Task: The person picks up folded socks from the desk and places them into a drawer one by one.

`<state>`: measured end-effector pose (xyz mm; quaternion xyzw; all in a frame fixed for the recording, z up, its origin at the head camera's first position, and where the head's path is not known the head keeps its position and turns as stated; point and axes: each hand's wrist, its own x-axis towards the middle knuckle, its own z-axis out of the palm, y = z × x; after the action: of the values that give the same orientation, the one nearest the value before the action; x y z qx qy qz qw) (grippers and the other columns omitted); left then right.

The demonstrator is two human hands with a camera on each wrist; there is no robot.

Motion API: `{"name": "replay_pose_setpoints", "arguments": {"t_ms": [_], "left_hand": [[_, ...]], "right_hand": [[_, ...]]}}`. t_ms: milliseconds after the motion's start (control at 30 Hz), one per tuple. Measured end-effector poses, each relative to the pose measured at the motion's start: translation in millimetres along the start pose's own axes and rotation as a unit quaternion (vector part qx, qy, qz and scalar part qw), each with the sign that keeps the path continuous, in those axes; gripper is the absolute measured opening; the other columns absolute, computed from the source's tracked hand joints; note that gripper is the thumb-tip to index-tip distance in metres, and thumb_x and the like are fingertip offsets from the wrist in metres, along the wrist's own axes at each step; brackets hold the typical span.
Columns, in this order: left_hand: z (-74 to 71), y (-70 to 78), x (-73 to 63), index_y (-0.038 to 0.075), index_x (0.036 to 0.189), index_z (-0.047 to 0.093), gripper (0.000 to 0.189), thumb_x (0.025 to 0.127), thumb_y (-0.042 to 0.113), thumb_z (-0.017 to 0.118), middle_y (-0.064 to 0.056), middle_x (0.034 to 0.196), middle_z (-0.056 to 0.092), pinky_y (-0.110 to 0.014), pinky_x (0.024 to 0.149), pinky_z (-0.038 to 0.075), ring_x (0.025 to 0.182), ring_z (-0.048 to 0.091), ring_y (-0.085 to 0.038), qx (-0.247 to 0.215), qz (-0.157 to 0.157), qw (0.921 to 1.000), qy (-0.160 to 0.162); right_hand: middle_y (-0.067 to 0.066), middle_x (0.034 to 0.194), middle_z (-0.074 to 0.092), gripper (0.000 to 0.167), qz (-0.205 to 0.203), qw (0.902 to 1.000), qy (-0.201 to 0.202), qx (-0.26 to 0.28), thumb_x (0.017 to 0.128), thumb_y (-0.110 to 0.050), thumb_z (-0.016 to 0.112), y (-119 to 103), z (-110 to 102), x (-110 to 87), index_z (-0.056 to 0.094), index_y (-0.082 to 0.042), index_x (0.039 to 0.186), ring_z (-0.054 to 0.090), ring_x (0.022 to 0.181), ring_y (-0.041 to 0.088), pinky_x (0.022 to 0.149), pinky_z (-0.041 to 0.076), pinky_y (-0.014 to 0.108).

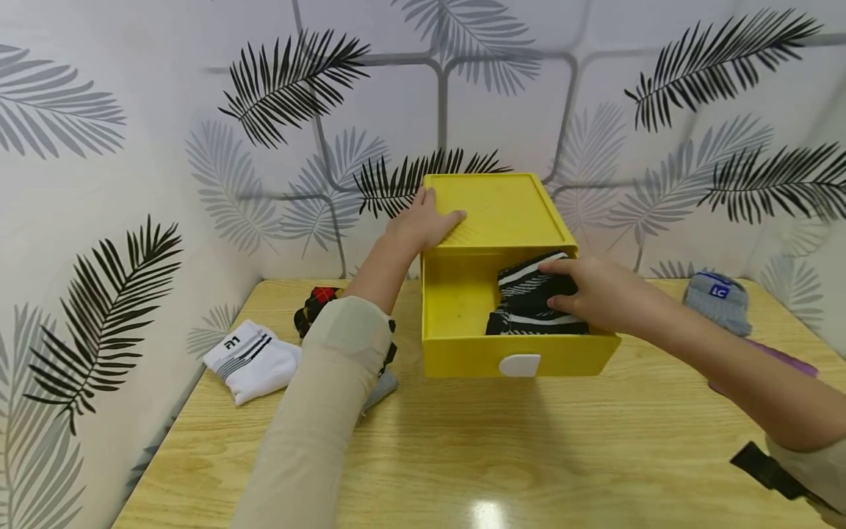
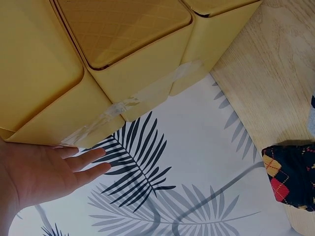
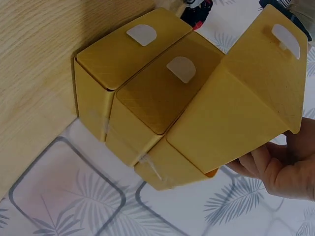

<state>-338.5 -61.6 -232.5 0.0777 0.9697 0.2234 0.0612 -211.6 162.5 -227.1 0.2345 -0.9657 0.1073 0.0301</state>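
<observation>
A yellow drawer unit stands on the table, its top drawer pulled out and showing a white half-round handle. Black socks with white stripes lie in the drawer's right part. My right hand reaches over the right wall, thumb and fingers pinching the socks; the same hand shows beside the drawer in the right wrist view, its fingertips hidden. On the unit's top left edge rests my left hand, thumb across the top. The left wrist view shows that hand with fingers extended along the side.
White socks lie at the left, near dark argyle socks and a grey cloth piece, partly behind the left sleeve. At the right are a grey knit beanie and a purple item. A patterned wall stands behind.
</observation>
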Motion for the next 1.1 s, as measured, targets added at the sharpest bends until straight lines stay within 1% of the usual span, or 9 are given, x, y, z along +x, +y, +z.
{"name": "replay_pose_setpoints", "arguments": {"t_ms": [67, 167, 233, 400, 600, 767, 867, 1000, 1100], "left_hand": [[-0.1, -0.8, 0.3, 0.015, 0.149, -0.003, 0.079, 0.092, 0.060, 0.030, 0.000, 0.153, -0.009, -0.046, 0.106, 0.017, 0.136, 0.012, -0.029, -0.001, -0.001, 1.0000, 0.000], [0.0, -1.4, 0.6, 0.016, 0.149, -0.004, 0.080, 0.092, 0.060, 0.030, 0.000, 0.153, -0.009, -0.046, 0.107, 0.016, 0.136, 0.011, -0.030, -0.005, -0.002, 1.0000, -0.002], [0.2, -1.4, 0.3, 0.016, 0.149, -0.004, 0.080, 0.092, 0.060, 0.030, 0.000, 0.153, -0.009, -0.047, 0.107, 0.016, 0.136, 0.011, -0.030, -0.007, -0.001, 1.0000, -0.004], [-0.7, -1.1, -0.3, 0.015, 0.149, -0.004, 0.080, 0.092, 0.060, 0.030, -0.001, 0.153, -0.009, -0.046, 0.106, 0.018, 0.136, 0.012, -0.030, -0.004, 0.003, 1.0000, -0.002], [-3.8, -0.4, -0.6, 0.015, 0.149, -0.004, 0.079, 0.092, 0.059, 0.030, 0.000, 0.153, -0.009, -0.046, 0.105, 0.021, 0.136, 0.012, -0.029, -0.001, -0.003, 1.0000, 0.001], [-4.4, 0.4, -1.4, 0.016, 0.149, -0.004, 0.079, 0.092, 0.059, 0.031, 0.000, 0.153, -0.009, -0.046, 0.105, 0.019, 0.136, 0.010, -0.029, -0.005, -0.005, 1.0000, -0.003], [-3.7, 0.3, -2.1, 0.015, 0.149, -0.003, 0.079, 0.092, 0.059, 0.031, 0.000, 0.153, -0.008, -0.046, 0.106, 0.018, 0.136, 0.011, -0.029, -0.006, -0.005, 1.0000, -0.001], [-3.2, 0.1, -3.5, 0.015, 0.149, -0.003, 0.079, 0.092, 0.058, 0.031, 0.000, 0.153, -0.008, -0.047, 0.106, 0.018, 0.136, 0.011, -0.030, -0.007, -0.004, 1.0000, 0.000], [-2.8, -0.5, -4.5, 0.015, 0.149, -0.002, 0.078, 0.093, 0.058, 0.031, -0.001, 0.153, -0.007, -0.048, 0.105, 0.019, 0.136, 0.013, -0.031, -0.006, -0.002, 1.0000, 0.003]], "right_hand": [[0.027, 0.109, 0.058, 0.052, 0.024, 0.9995, -0.012, -0.015, 0.084, -0.016, 0.068, -3, -2, 1.3, 0.050, 0.008, 0.126, 0.058, 0.088, 0.035, 0.074, 0.046, 0.047], [0.027, 0.110, 0.058, 0.055, 0.054, 0.9979, -0.018, -0.030, 0.085, -0.020, 0.067, -7, -9, 2.5, 0.048, 0.010, 0.127, 0.058, 0.090, 0.037, 0.076, 0.046, 0.050], [0.028, 0.109, 0.058, 0.054, 0.067, 0.9974, -0.021, -0.014, 0.086, -0.021, 0.066, -7, -15, 1.2, 0.047, 0.010, 0.126, 0.062, 0.080, 0.031, 0.074, 0.048, 0.048], [0.028, 0.113, 0.056, 0.046, 0.073, 0.9945, -0.025, 0.071, 0.091, -0.020, 0.059, 3, -34, -10.1, 0.048, 0.006, 0.127, 0.065, 0.064, 0.019, 0.061, 0.053, 0.038], [0.027, 0.113, 0.057, 0.046, 0.071, 0.9827, -0.027, 0.169, 0.095, -0.025, 0.053, 33, -46, -24.5, 0.047, 0.006, 0.129, 0.066, 0.077, 0.025, 0.061, 0.054, 0.033], [0.025, 0.110, 0.059, 0.046, 0.087, 0.9751, -0.023, 0.202, 0.095, -0.026, 0.052, 63, -45, -38.5, 0.047, 0.006, 0.128, 0.066, 0.078, 0.025, 0.061, 0.054, 0.033], [0.025, 0.109, 0.059, 0.044, 0.089, 0.9799, -0.015, 0.178, 0.096, -0.023, 0.052, 83, -38, -46.2, 0.047, 0.006, 0.127, 0.065, 0.079, 0.025, 0.061, 0.054, 0.033], [0.022, 0.102, 0.062, 0.042, 0.085, 0.9922, -0.013, 0.091, 0.094, -0.023, 0.054, 118, -23, -57.4, 0.052, 0.007, 0.123, 0.064, 0.072, 0.023, 0.057, 0.053, 0.032], [0.026, 0.100, 0.061, 0.042, 0.094, 0.9935, -0.037, 0.052, 0.094, -0.021, 0.055, 151, -8, -67.2, 0.052, 0.012, 0.120, 0.063, 0.065, 0.021, 0.054, 0.052, 0.033]]}}
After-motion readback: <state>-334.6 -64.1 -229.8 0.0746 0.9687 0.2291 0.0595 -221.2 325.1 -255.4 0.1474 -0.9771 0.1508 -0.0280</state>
